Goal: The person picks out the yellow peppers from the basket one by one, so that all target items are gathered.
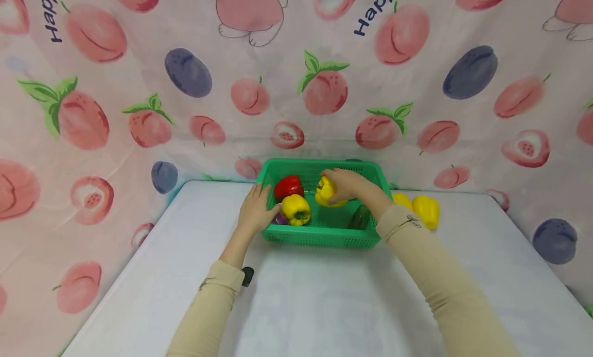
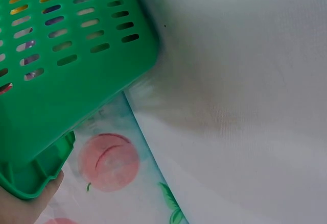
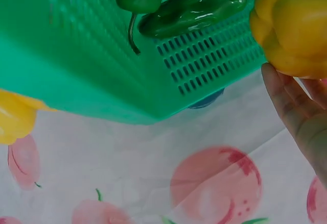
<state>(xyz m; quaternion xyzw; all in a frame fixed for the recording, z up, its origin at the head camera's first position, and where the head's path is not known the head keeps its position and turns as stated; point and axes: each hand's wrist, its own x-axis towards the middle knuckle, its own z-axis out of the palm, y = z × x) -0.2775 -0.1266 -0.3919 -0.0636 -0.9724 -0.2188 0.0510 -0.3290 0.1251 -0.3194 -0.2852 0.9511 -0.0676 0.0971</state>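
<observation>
Assorted produce, handled

Worktop (image 1: 306,305), white. Green basket (image 1: 319,237), middle of the far edge. Left hand (image 1: 254,210): fingers gripping the basket's left rim. Right hand (image 1: 349,184): fingers curled round a yellow pepper (image 1: 326,191), over the basket. Two loose peppers (image 1: 426,211), yellow, near the far edge, right of basket. Inside: red pepper (image 1: 288,187), second yellow pepper (image 1: 295,210), purple vegetable (image 1: 280,219), partly hidden.

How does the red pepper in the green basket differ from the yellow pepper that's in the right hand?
The red pepper is red, while the held yellow pepper is bright yellow. The right hand grips the held yellow pepper; no hand holds the red pepper. In the head view, the red pepper sits toward the left end of the green basket, the held yellow pepper nearer its middle. Both look glossy.
</observation>
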